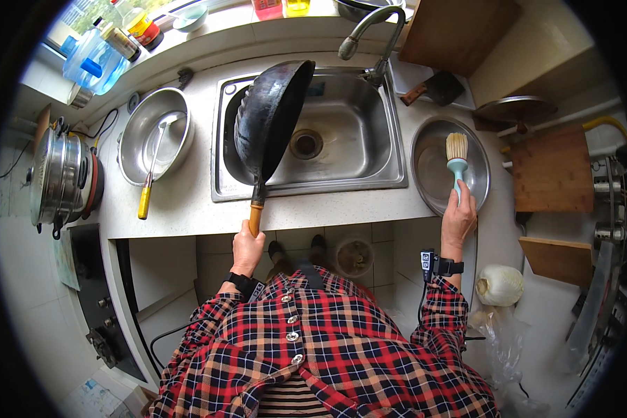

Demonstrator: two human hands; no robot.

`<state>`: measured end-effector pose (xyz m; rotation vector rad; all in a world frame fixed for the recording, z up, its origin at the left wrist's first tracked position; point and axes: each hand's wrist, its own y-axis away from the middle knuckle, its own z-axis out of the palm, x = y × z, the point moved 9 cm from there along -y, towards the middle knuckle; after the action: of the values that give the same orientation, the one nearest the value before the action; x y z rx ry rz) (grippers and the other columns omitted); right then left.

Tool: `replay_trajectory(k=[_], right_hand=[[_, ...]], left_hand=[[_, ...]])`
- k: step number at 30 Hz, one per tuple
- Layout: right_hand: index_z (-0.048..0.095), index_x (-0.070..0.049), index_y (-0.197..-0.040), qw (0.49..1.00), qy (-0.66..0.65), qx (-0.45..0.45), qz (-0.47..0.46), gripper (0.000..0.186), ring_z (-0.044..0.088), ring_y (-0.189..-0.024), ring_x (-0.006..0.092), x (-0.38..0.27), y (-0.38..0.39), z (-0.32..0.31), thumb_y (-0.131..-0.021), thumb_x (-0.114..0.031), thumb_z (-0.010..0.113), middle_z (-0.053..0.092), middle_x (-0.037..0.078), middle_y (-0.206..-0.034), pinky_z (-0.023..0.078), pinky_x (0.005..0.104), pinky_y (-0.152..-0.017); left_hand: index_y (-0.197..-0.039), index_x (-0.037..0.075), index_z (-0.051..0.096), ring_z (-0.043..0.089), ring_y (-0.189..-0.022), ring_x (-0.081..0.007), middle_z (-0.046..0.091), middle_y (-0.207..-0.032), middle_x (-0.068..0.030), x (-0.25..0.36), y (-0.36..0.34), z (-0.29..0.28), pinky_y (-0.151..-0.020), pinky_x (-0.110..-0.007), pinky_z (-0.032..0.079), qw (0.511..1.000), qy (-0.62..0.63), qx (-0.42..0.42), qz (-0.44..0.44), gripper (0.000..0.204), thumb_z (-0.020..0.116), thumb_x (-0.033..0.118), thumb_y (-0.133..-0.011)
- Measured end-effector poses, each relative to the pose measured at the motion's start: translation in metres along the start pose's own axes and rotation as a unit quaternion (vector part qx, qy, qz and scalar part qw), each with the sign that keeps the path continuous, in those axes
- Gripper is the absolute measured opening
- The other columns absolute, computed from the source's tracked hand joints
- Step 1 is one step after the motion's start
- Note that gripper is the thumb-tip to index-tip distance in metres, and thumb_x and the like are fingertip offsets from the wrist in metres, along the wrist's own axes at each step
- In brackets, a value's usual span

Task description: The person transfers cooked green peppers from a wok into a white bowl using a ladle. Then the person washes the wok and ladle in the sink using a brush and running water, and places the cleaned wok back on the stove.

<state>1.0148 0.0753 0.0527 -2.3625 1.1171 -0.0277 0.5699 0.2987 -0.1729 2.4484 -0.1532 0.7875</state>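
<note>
My left hand point(249, 249) is closed round the wooden handle of a black wok point(265, 115). The wok is tilted on its side over the left part of the steel sink point(355, 164), its hollow facing right. With my right hand point(459, 221) I grip the pale blue handle of a brush point(457, 155), its light bristles pointing away from me. The brush is over a steel basin point(432, 182) on the counter right of the sink; whether it touches the basin I cannot tell. Above the sink's far edge curves a grey faucet point(375, 28).
Left of the sink sits a steel bowl point(134, 150) with a yellow-handled spatula point(145, 195) across it. A cleaver point(435, 89) lies at the back right, near a pot lid point(515, 109). Cutting boards point(554, 171) and a cabbage point(500, 285) are farther right. Stacked steamer pots point(57, 174) stand far left.
</note>
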Motion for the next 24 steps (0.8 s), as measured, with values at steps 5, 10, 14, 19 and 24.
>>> replay_trajectory(k=[5,10,14,19,24], right_hand=[[0.064,-0.017,-0.118,1.0,-0.003,-0.002,-0.002,0.026,0.063,-0.075,0.0348,-0.004,-0.001,0.004,-0.092,-0.019,0.062,0.063,0.011,-0.087,0.05,0.0454,-0.063],[0.064,-0.017,-0.118,1.0,-0.008,0.001,0.0,0.026,0.064,-0.077,0.035,-0.002,0.0,0.005,-0.092,-0.019,0.062,0.064,0.012,-0.089,0.051,0.045,-0.064],[0.064,-0.016,-0.117,1.0,-0.015,0.001,0.009,0.026,0.064,-0.078,0.0352,0.002,0.002,0.005,-0.092,-0.018,0.062,0.064,0.012,-0.09,0.051,0.0447,-0.065],[0.065,-0.016,-0.117,1.0,-0.019,-0.003,0.013,0.026,0.064,-0.079,0.0351,0.006,0.005,0.006,-0.092,-0.017,0.062,0.065,0.012,-0.09,0.051,0.0444,-0.066],[0.065,-0.017,-0.117,1.0,-0.005,0.002,0.016,0.025,0.064,-0.078,0.0352,0.009,0.007,0.007,-0.092,-0.019,0.062,0.065,0.012,-0.09,0.051,0.0449,-0.065]], left_hand=[[-0.108,0.004,0.051,0.064,-0.084,-0.0463,0.066,-0.086,-0.0277,0.001,0.001,-0.002,-0.074,-0.051,0.052,1.0,0.004,0.003,0.0,0.032,0.063,0.019,-0.083],[-0.109,0.004,0.05,0.064,-0.086,-0.0462,0.066,-0.088,-0.0278,0.005,0.002,-0.005,-0.076,-0.051,0.052,1.0,-0.017,0.015,0.011,0.032,0.063,0.019,-0.083],[-0.108,0.004,0.05,0.064,-0.085,-0.046,0.066,-0.088,-0.0278,0.004,0.0,-0.006,-0.076,-0.051,0.052,1.0,-0.029,0.011,0.005,0.032,0.063,0.019,-0.083],[-0.108,0.004,0.05,0.065,-0.084,-0.0457,0.066,-0.086,-0.0273,-0.004,-0.002,-0.002,-0.075,-0.051,0.052,0.999,-0.012,-0.008,-0.033,0.032,0.063,0.019,-0.083],[-0.107,0.005,0.05,0.065,-0.083,-0.0451,0.067,-0.084,-0.0264,-0.002,-0.001,-0.004,-0.074,-0.05,0.052,1.0,-0.019,0.003,-0.017,0.031,0.063,0.019,-0.083]])
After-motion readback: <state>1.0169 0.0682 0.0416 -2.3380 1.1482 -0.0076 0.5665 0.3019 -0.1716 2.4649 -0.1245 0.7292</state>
